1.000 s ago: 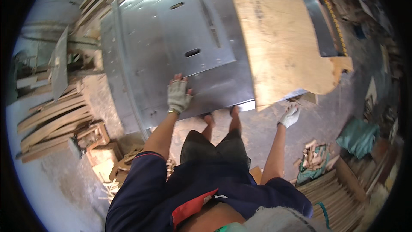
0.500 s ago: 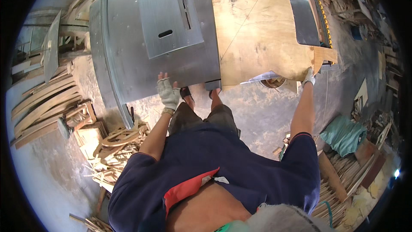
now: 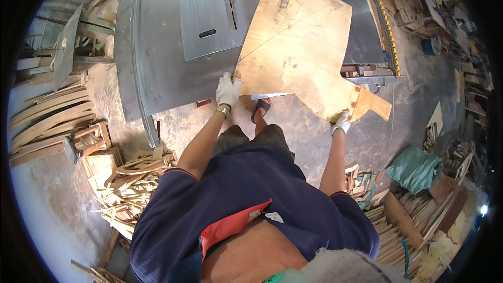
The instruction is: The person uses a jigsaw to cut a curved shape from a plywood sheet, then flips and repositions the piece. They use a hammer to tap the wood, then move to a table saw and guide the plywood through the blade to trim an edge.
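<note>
A pale plywood panel (image 3: 298, 42) with a pencil line across it and a curved near edge lies tilted over a grey metal machine table (image 3: 173, 78). My left hand (image 3: 228, 90), in a white glove with bare fingertips, is closed on the panel's near left corner. At the panel's near right edge, my right hand (image 3: 341, 121), also gloved, grips it beside a narrow forked wooden end (image 3: 373, 106). That end juts past the table's near edge. The fingers under the panel are hidden.
A slotted metal plate (image 3: 209, 26) is set into the table, and a metal rail (image 3: 139, 57) runs along its left side. Yellow toothed trim (image 3: 385, 18) lines the right. Wood scraps (image 3: 123, 194) are heaped at lower left; a green sack (image 3: 415, 169) lies at right.
My left hand has gone from free and spread to gripping the panel's corner. The panel has turned clockwise, its right end swinging nearer to me with my right hand.
</note>
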The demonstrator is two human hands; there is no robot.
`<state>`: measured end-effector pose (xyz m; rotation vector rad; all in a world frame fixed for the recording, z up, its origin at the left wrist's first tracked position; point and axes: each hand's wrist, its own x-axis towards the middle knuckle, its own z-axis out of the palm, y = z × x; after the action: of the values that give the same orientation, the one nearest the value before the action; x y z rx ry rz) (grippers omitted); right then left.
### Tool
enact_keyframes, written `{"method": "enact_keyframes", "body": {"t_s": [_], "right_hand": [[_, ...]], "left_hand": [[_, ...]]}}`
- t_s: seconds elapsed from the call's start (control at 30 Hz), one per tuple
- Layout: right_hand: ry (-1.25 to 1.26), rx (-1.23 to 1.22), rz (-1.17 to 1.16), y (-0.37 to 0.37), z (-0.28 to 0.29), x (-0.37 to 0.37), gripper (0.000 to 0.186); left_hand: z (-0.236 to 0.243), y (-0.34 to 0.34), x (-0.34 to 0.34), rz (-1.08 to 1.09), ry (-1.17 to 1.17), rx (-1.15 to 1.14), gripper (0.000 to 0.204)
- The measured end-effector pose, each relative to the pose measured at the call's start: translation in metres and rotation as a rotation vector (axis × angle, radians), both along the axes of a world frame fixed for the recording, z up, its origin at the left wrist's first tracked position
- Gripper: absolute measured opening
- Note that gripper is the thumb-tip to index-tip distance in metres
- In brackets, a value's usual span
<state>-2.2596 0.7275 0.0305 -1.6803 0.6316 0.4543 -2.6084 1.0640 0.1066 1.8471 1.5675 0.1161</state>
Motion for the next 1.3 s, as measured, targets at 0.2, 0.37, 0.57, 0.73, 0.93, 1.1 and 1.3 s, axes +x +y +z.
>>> {"method": "enact_keyframes", "body": {"t_s": [0.2,0.37,0.57,0.73,0.93,1.1,1.3], "right_hand": [[-0.08,0.051,-0.068,-0.029,0.024,-0.097,0.039],[-0.161,0.02,-0.11,-0.084,0.049,-0.164,0.038],[-0.299,-0.276,0.203,-0.124,0.077,-0.239,0.03],[-0.228,-0.103,0.409,-0.085,0.099,-0.226,0.024],[-0.3,0.233,0.53,-0.001,0.1,-0.114,0.035],[-0.31,0.208,0.825,0.0,0.068,-0.099,0.039],[0.49,0.535,0.966,-0.059,0.048,-0.257,0.059]], "left_hand": [[-0.005,0.008,-0.066,-0.073,-0.073,-0.03,0.066],[0.011,-0.082,-0.167,0.001,-0.169,-0.083,0.063],[0.048,-0.201,-0.291,0.381,-0.25,-0.266,0.06],[0.056,-0.258,-0.324,0.609,-0.307,-0.324,0.059],[0.016,-0.274,-0.272,0.428,-0.448,-0.525,0.062],[-0.029,-0.287,-0.162,0.557,-0.999,-1.054,0.056],[-0.002,-0.31,-0.083,0.324,-0.539,-0.963,0.068]]}}
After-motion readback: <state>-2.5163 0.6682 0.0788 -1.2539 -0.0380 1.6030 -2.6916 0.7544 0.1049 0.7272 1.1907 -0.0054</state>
